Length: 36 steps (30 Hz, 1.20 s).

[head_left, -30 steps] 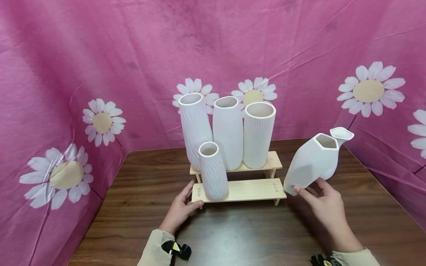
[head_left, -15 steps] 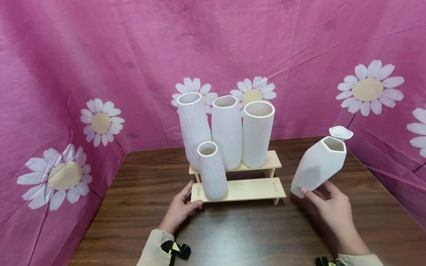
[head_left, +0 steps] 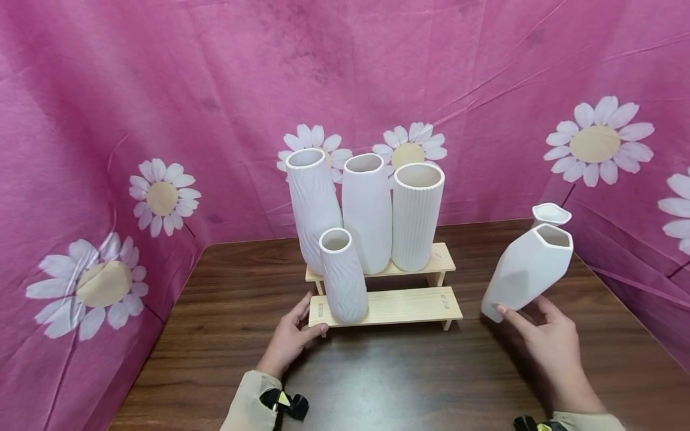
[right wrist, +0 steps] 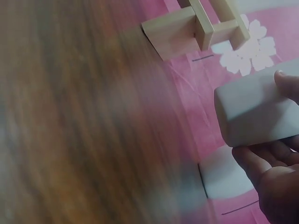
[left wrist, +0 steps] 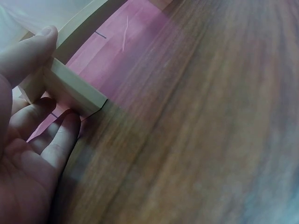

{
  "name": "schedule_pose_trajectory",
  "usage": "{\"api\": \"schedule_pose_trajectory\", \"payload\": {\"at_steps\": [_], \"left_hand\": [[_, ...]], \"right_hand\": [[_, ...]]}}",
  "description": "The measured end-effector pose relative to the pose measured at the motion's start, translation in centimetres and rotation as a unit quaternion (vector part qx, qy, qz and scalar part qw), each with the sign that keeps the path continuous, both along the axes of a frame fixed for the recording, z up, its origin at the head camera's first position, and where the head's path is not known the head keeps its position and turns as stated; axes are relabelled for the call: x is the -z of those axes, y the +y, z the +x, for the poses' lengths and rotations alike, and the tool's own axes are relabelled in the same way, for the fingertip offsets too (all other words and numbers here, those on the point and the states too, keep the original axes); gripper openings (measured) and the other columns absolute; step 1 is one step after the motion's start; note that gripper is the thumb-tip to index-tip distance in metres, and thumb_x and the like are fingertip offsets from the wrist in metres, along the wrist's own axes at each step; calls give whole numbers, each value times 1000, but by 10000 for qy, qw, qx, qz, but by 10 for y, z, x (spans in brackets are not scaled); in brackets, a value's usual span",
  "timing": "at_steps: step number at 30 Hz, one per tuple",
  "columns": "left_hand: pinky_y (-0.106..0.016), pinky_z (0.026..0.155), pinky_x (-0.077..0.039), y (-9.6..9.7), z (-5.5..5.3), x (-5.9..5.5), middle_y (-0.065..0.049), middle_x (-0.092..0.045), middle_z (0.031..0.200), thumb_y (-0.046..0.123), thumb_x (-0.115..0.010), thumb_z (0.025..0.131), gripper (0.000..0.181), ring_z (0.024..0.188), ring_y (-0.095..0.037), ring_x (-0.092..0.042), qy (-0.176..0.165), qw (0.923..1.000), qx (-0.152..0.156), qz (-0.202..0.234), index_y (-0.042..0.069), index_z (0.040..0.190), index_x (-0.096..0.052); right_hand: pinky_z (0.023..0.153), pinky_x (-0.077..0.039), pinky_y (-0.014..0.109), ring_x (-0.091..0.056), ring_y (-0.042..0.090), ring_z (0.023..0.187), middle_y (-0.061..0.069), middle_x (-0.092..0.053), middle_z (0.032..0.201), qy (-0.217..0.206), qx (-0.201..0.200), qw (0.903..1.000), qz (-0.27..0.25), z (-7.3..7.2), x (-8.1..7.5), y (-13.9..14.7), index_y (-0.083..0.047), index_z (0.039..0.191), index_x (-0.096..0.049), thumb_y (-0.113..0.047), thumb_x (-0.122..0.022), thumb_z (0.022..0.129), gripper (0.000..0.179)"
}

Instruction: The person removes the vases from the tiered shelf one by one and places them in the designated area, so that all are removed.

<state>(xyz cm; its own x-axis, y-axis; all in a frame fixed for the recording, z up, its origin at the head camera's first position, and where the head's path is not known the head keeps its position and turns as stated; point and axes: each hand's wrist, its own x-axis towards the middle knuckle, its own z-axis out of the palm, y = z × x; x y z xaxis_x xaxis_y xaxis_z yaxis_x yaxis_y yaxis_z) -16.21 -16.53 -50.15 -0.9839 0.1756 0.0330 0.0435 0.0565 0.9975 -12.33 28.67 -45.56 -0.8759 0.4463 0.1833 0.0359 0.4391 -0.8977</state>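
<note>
My right hand (head_left: 552, 347) holds a white faceted vase (head_left: 528, 263) near its base, thumb in front and fingers behind. The vase leans to the right, and its base is above the table in the right wrist view. My left hand (head_left: 288, 344) grips the left end of a two-step wooden stand (head_left: 406, 304), thumb over the front edge of the lower step and fingers by its leg (left wrist: 77, 88). A small wavy-textured vase (head_left: 344, 281) stands at the left on that lower step. Along the upper step are a tall wavy vase (head_left: 314, 209), a smooth vase (head_left: 368, 215) and a ribbed vase (head_left: 417, 221).
Another white vase with a flared rim (head_left: 551, 214) stands behind the held one, mostly hidden. The brown wood-grain table (head_left: 388, 383) is bordered at the back and sides by a pink cloth (head_left: 242, 90) with large daisies.
My right hand has carried the faceted vase to the right, away from the stand, and it now overlaps the flared vase differently. My left hand stays on the stand.
</note>
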Motion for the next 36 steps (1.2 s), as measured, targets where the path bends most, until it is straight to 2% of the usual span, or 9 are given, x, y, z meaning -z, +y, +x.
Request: {"api": "schedule_pose_trajectory", "payload": {"at_steps": [5,8,13,20,36], "left_hand": [[-23,80,-56,1,1,-1,-25,-49,146,-6,-75,85,88,93,-14,-69,-2,10000,-15,-19,-2,157,-24],[-24,81,-56,1,1,-2,-26,-48,147,-5,-75,86,88,95,-14,-68,40,10000,5,-51,-4,156,-23],[-23,81,-56,0,2,-3,-27,-48,146,-5,-75,86,89,95,-14,-68,-1,10000,45,-21,-1,158,-22],[-22,82,-55,-1,2,-2,-27,-52,142,-4,-75,86,87,99,-14,-66,-7,9999,128,-45,6,158,-27],[-22,83,-55,0,3,-3,-27,-49,146,-5,-76,85,89,101,-13,-66,60,9999,17,-82,4,158,-27]], "right_hand": [[73,-40,5,-54,-18,84,-35,-61,82,-287,386,9986,217,0,1,6,-3,123,-69,-31,-88,79,55],[71,-39,8,-53,-13,82,-33,-61,80,-459,551,9970,305,0,2,9,-5,123,-70,-35,-88,78,57],[62,-44,10,-56,-9,73,-31,-62,78,-469,581,9971,151,-2,5,12,-2,123,-69,-33,-88,79,57],[64,-43,8,-54,-13,75,-34,-59,76,-538,777,9955,-28,-3,9,19,0,124,-68,-31,-88,79,59],[59,-46,8,-52,-14,71,-28,-59,80,-729,982,9923,-182,-5,16,32,2,134,-61,-27,-87,80,67]]}}
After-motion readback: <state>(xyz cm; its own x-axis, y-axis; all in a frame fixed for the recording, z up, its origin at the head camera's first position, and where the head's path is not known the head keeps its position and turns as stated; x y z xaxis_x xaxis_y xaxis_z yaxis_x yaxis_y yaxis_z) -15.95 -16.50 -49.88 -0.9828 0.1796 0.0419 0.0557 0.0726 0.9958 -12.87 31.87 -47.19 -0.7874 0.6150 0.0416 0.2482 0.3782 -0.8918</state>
